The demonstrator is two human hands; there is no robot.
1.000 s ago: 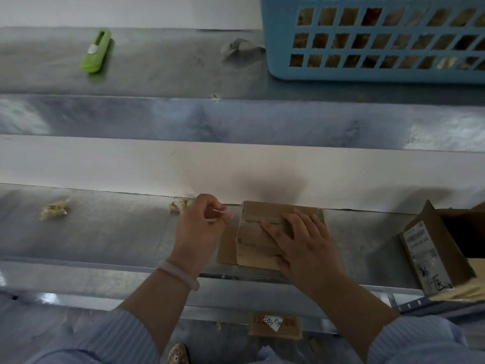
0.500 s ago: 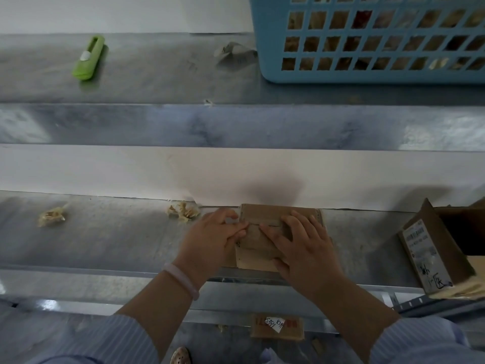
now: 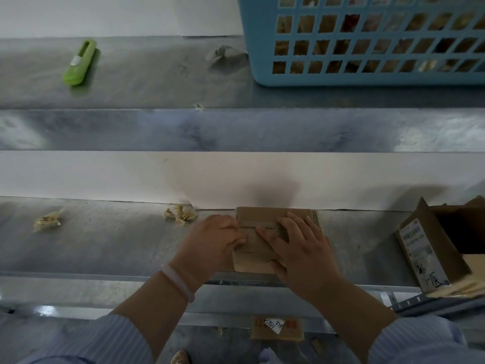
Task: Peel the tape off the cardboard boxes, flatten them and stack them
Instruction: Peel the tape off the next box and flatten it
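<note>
A small flattened cardboard box (image 3: 265,216) lies on the lower metal shelf against the white wall strip. My right hand (image 3: 301,248) presses flat on its right half with fingers spread. At the box's left edge my left hand (image 3: 210,243) has its fingers curled, gripping that edge and covering the left flap. Two crumpled wads of peeled tape (image 3: 181,214) (image 3: 47,222) lie on the shelf to the left.
An open cardboard box (image 3: 425,248) with a label stands at the right end of the shelf. On the upper shelf sit a blue plastic basket (image 3: 367,74), a green utility knife (image 3: 78,63) and a grey tape wad (image 3: 225,57). Another piece of cardboard (image 3: 277,328) lies on the floor below.
My left hand left the tape wad by the wall and moved right onto the box's left edge. The right hand stayed pressing on the cardboard.
</note>
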